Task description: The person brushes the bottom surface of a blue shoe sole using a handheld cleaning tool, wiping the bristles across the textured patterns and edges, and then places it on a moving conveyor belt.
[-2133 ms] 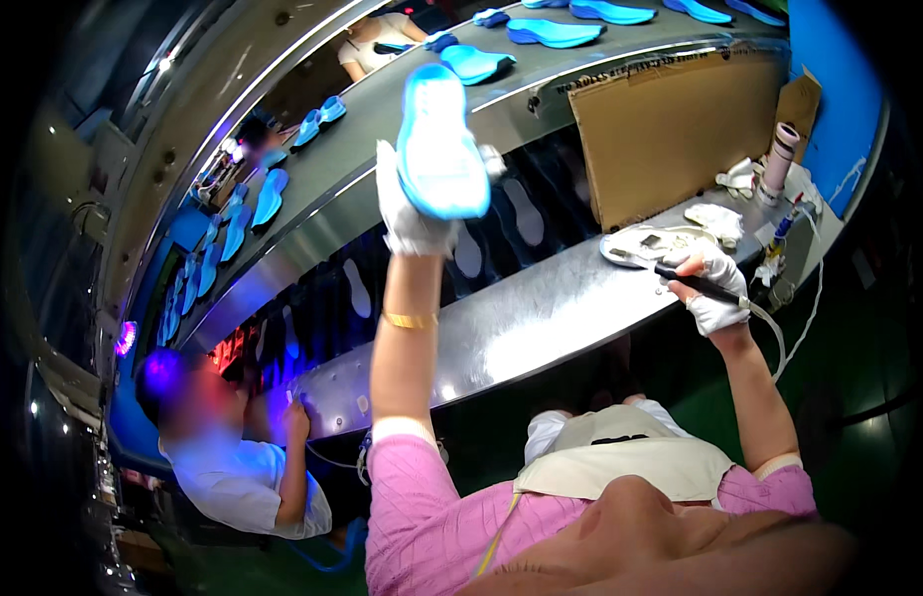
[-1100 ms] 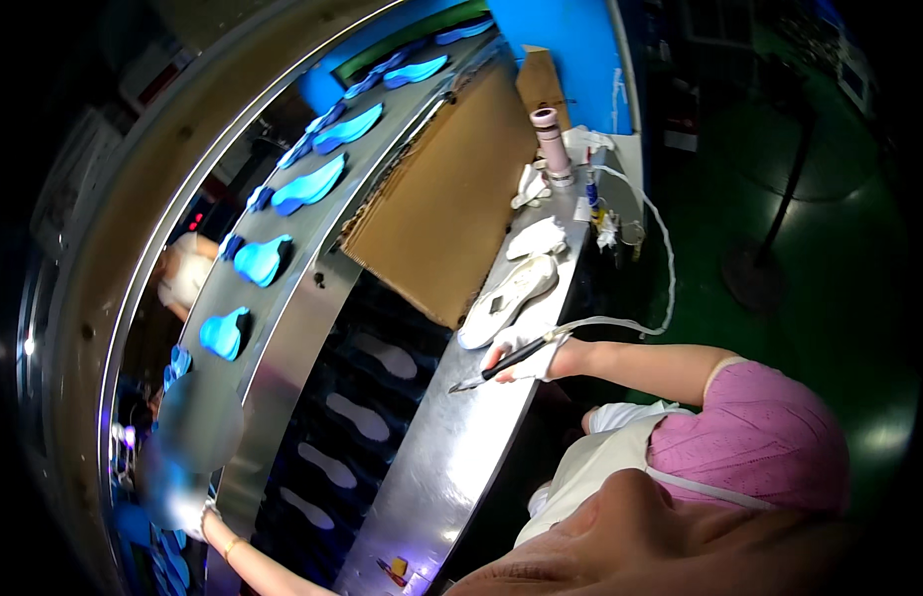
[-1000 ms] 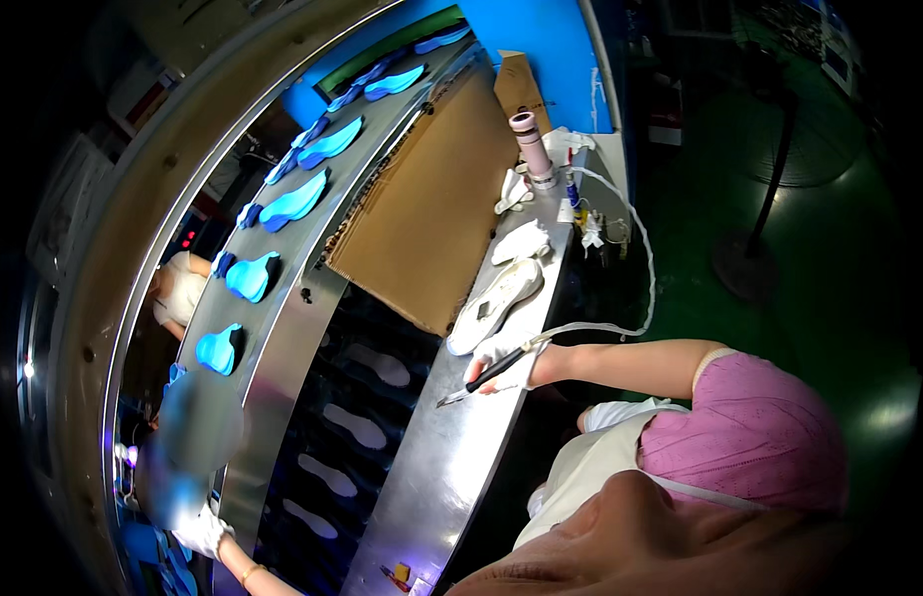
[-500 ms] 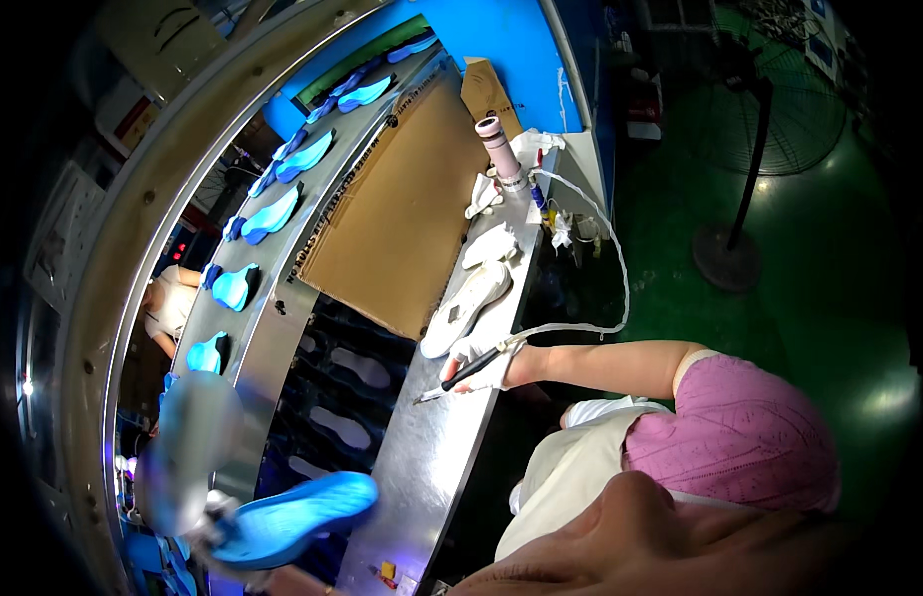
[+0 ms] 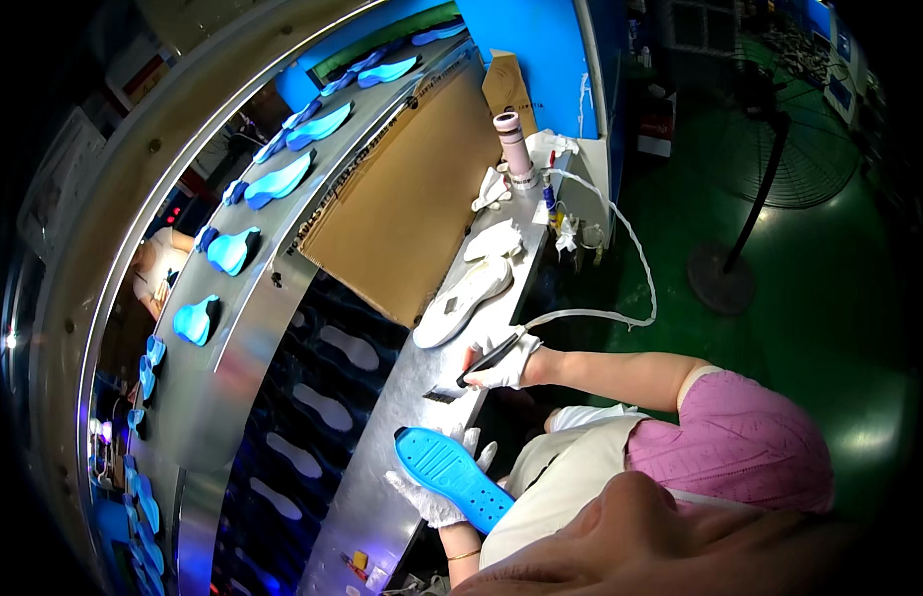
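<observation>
My left hand (image 5: 431,497), in a fluffy white glove, grips a bright blue shoe sole (image 5: 451,475) close to my body. The sole has ridges at one end and small holes at the other. My right hand (image 5: 506,366), in a white glove with bare fingertips, is closed around a black pen-shaped tool (image 5: 489,360). A white hose (image 5: 630,320) runs from that tool. Its tip is near a small dark patch (image 5: 443,394) on the metal bench; what the patch is, I cannot make out. Just beyond my right hand lies a white shoe sole (image 5: 464,303).
Left of the bench (image 5: 382,447), a conveyor (image 5: 253,258) carries several blue soles (image 5: 283,181). Pale soles (image 5: 322,407) lie on a dark surface between. A cardboard sheet (image 5: 397,199), a pink bottle (image 5: 513,144) and crumpled white cloth (image 5: 496,240) are farther off. A standing fan (image 5: 721,273) is at right.
My left hand has come from beside the conveyor to the bench near my body, bringing the blue sole. The pen-shaped tool in my right hand has tilted slightly. Soles on the conveyor have shifted.
</observation>
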